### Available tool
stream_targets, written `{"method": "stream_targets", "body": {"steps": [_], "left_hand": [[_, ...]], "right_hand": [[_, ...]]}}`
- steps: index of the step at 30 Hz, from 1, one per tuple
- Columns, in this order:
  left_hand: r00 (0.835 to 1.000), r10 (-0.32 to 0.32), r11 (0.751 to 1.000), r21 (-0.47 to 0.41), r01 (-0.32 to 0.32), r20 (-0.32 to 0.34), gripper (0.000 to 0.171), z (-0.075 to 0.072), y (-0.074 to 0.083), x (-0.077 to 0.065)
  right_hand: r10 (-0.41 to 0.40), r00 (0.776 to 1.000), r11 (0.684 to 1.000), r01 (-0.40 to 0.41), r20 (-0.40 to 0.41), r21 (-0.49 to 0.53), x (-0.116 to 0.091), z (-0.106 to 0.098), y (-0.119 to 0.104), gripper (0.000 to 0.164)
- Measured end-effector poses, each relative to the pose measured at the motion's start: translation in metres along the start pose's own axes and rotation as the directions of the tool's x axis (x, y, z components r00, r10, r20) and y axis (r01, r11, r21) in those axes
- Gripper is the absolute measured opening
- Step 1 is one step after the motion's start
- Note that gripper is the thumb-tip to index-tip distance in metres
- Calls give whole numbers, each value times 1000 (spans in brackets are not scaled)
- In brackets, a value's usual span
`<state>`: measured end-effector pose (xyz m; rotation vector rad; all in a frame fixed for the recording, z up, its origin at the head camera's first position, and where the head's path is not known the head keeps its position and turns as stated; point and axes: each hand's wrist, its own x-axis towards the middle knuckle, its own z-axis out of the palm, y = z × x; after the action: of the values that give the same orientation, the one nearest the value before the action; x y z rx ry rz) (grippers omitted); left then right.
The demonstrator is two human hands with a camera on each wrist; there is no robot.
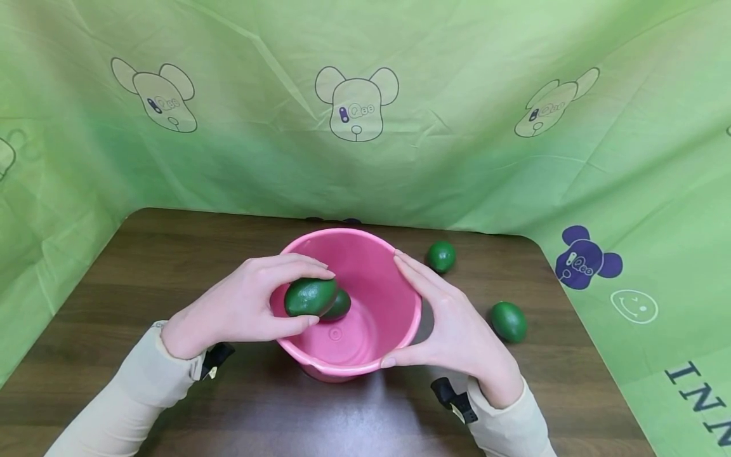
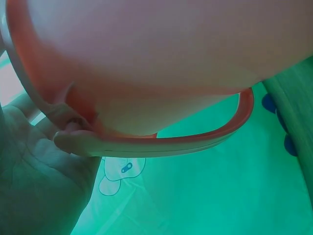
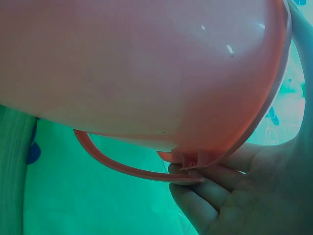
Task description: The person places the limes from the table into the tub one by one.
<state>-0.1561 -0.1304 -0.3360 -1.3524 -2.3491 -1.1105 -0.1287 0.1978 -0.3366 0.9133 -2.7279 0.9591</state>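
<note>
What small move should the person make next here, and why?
Probably lower the green fruit in the left hand slightly and release it inside the pink bucket. The thumb and fingers hold it at the bucket's mouth, a second green fruit already lies inside, and the right hand holds the bucket by its rim.

Smooth glossy plastic bucket [image 1: 379, 289], wood-grain table [image 1: 200, 244], creased cloth backdrop [image 1: 257, 158].

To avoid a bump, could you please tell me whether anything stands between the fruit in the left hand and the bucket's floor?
Possibly: a second green fruit shows inside the pink bucket, partly hidden behind the held fruit; nothing else visible blocks it.
</note>
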Motion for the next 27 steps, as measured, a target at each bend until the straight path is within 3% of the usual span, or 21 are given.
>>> {"method": "stream_targets", "body": {"steps": [12, 20, 27], "left_hand": [[998, 38, 995, 91, -33, -58, 61, -1, -3, 0], [997, -19, 995, 92, 25, -71, 73, -3, -4, -4], [996, -23, 995, 92, 30, -85, 80, -4, -5, -6]], "right_hand": [[-9, 1000, 999, 9, -4, 37, 1, 1, 0, 128], [-18, 1000, 999, 19, -7, 32, 2, 1, 0, 129], [-33, 999, 999, 33, -14, 20, 2, 2, -1, 129]]}}
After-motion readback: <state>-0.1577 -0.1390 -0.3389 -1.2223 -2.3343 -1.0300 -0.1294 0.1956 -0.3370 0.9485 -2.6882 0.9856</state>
